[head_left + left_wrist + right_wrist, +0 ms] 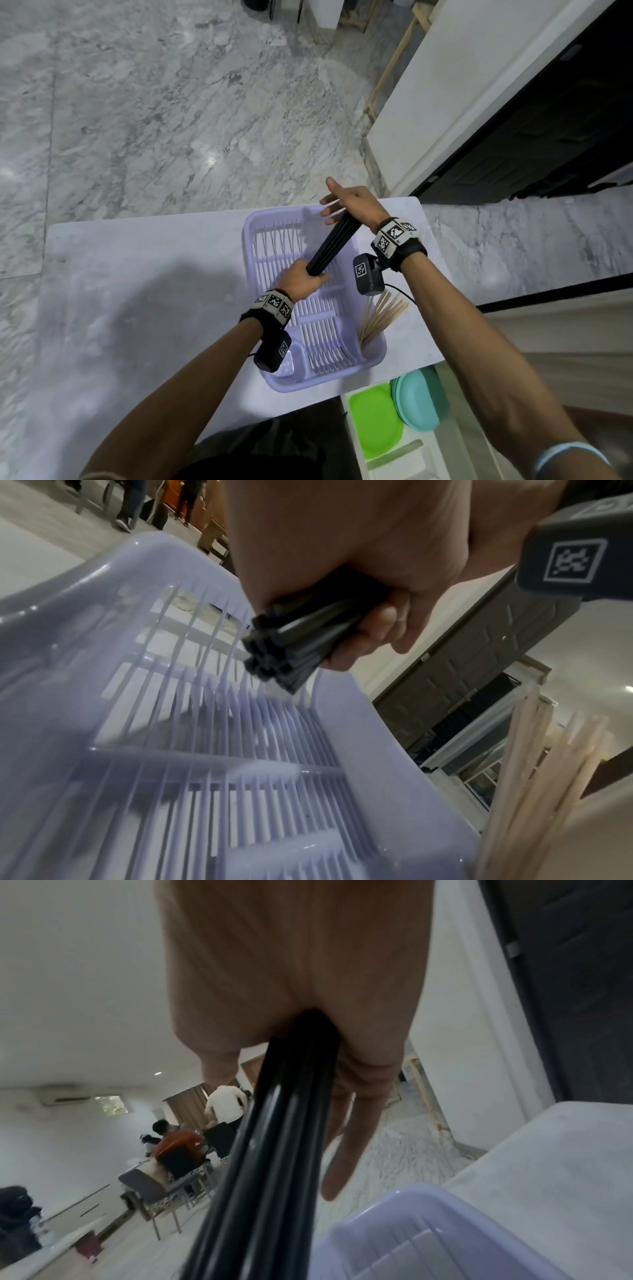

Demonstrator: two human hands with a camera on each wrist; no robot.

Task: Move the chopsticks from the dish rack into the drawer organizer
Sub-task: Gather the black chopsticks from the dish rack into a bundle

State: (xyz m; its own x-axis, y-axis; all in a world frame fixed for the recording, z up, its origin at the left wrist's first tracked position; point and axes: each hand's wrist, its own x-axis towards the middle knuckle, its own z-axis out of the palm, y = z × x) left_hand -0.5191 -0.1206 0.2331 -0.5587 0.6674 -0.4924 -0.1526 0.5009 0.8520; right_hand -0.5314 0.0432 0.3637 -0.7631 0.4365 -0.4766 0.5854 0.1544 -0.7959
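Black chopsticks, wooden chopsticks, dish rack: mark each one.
black chopsticks (334, 241): head view, middle of the bundle between both hands.
wooden chopsticks (380, 317): head view, mid-length of the fanned sticks.
dish rack (248, 236): head view, far left rim.

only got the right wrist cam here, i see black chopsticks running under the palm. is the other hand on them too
Observer: Yes. The left hand grips the lower end of the black chopsticks; the right hand holds the upper end.
Operator: any chopsticks left in the rack
Observer: A bunch of wooden chopsticks stands in the near right corner of the lilac dish rack.
Operator: where's the drawer
Observer: The open drawer lies below the counter edge, near the rack's right corner, with a green plate and teal plates in it.
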